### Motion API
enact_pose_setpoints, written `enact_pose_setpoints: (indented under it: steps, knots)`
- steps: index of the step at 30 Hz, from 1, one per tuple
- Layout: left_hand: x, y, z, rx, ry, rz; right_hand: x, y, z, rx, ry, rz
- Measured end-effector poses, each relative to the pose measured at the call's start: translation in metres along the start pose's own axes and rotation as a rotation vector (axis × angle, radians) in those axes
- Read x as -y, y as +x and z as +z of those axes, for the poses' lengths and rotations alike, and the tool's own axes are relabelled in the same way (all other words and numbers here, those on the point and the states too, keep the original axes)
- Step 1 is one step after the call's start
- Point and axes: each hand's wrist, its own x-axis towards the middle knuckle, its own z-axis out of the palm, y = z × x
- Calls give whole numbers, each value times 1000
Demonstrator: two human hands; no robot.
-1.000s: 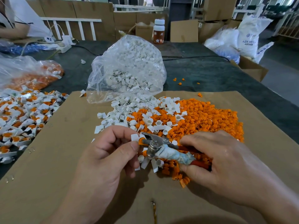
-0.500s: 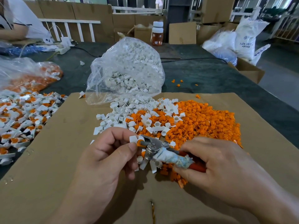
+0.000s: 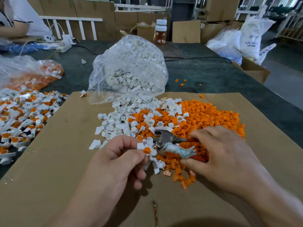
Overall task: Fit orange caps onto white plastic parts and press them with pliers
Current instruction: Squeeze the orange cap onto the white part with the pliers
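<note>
My left hand (image 3: 114, 159) pinches a white plastic part with an orange cap (image 3: 146, 149) seated in it, just left of the pliers' jaws. My right hand (image 3: 224, 154) grips the pliers (image 3: 170, 142) by their red handles, one wrapped in pale tape. The metal jaws stand apart and hold nothing. Both hands hover over a cardboard sheet (image 3: 65, 153). Behind them lies a pile of loose orange caps (image 3: 205, 117), mixed on its left with loose white parts (image 3: 118, 123).
A clear bag of white parts (image 3: 131, 68) lies open behind the piles. At the left sits a heap of capped parts (image 3: 21, 115) and a bag of orange caps (image 3: 31, 72). A bottle (image 3: 161, 31), boxes and white sacks (image 3: 246, 38) stand farther back. Another person's arm (image 3: 13, 28) is at the far left.
The capped part has come out of the pliers' jaws, and my left hand has drawn it slightly left and down. The jaws now stand open.
</note>
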Motion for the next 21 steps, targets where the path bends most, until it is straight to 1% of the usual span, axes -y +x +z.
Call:
enact_pose_setpoints:
  steps: [3, 5, 6, 8, 9, 10, 11, 13, 15, 18, 21]
  knots:
    - [4, -3, 6, 34, 27, -22, -1, 3, 5, 89, -18, 2]
    - [5, -3, 6, 29, 45, -20, 0, 4, 5, 100, -29, -8]
    - [5, -3, 6, 24, 57, -15, 1, 3, 4, 74, -19, -14]
    - [6, -4, 6, 14, 96, -5, 7, -1, 0, -72, 80, -68]
    - [6, -5, 6, 14, 114, 0, 13, -3, -2, -169, 140, -125]
    - [6, -7, 7, 18, 127, 9, 21, -5, -2, -230, 186, -182]
    - [5, -9, 8, 27, 137, 19, 30, -6, -1, -253, 212, -244]
    - [4, -14, 10, 51, 164, 61, 43, -7, 0, -243, 193, -343]
    - [3, -18, 12, 78, 191, 119, 47, -7, 3, -218, 161, -376]
    - [1, -20, 13, 103, 191, 143, 42, -8, 1, -208, 212, -331]
    - [1, -19, 13, 127, 83, 118, 41, -9, 1, -176, 294, -307]
